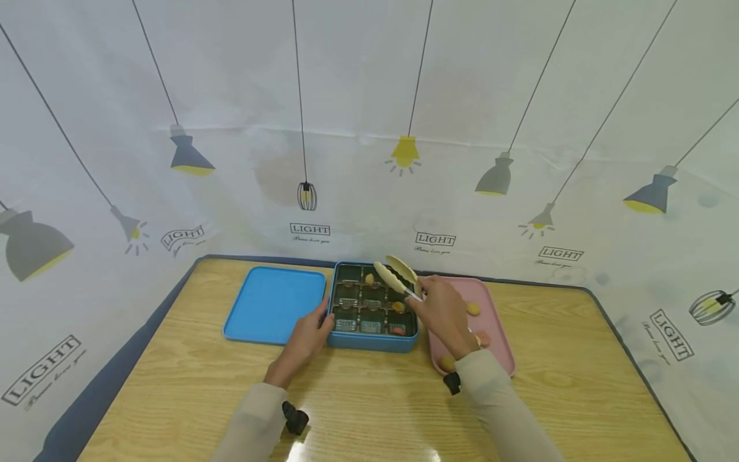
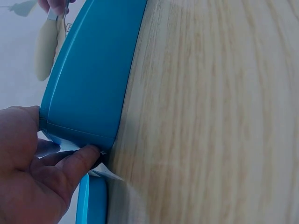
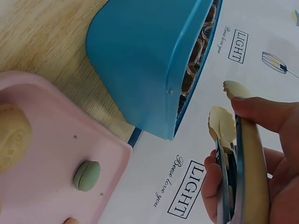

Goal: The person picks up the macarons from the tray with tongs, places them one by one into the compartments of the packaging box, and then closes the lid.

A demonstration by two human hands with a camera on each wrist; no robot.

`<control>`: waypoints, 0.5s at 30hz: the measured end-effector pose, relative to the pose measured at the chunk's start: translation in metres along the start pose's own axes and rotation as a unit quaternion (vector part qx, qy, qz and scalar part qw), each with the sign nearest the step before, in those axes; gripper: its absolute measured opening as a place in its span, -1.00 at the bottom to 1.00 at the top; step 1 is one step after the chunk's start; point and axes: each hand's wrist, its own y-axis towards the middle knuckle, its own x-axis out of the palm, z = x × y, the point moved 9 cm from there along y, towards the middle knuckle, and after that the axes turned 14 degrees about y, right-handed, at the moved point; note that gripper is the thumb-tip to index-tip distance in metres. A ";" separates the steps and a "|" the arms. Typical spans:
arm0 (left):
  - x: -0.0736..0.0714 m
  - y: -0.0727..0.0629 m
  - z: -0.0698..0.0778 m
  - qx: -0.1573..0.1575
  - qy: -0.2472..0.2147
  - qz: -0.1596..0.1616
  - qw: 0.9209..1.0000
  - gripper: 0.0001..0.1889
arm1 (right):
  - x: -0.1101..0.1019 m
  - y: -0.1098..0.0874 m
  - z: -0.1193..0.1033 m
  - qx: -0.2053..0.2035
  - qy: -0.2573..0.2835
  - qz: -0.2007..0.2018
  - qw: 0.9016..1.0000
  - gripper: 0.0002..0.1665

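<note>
A blue box (image 1: 372, 343) with a dark divided insert stands at the table's far side, a few small macarons in its compartments. My left hand (image 1: 308, 333) holds the box at its left end, with the thumb up at the rim and fingers against the outer wall. In my right hand (image 1: 444, 314) is a pair of tongs (image 1: 392, 279) with cream tips, held over the box's right side in the head view. The tips stand apart in the right wrist view, with nothing seen between them. A green macaron (image 3: 87, 176) lies on the pink tray (image 3: 56, 121).
A flat blue lid (image 1: 274, 305) lies left of the box. The pink tray, right of the box, also bears a yellow macaron (image 1: 473, 308) and a pink one (image 1: 484, 339), partly behind the right forearm. A printed white curtain (image 1: 369, 192) hangs behind the wooden table (image 1: 369, 398).
</note>
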 end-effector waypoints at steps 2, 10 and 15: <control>0.000 0.000 0.000 -0.001 -0.001 0.000 1.000 -0.40 | -0.002 -0.001 0.001 -0.004 0.003 0.001 1.000 -0.79; 0.000 -0.001 0.000 -0.003 -0.014 -0.006 1.000 -0.40 | -0.013 -0.006 0.024 0.020 0.003 -0.003 1.000 -0.77; 0.000 0.000 -0.001 -0.001 -0.008 0.000 1.000 -0.40 | -0.026 -0.011 0.032 -0.015 -0.007 0.006 1.000 -0.66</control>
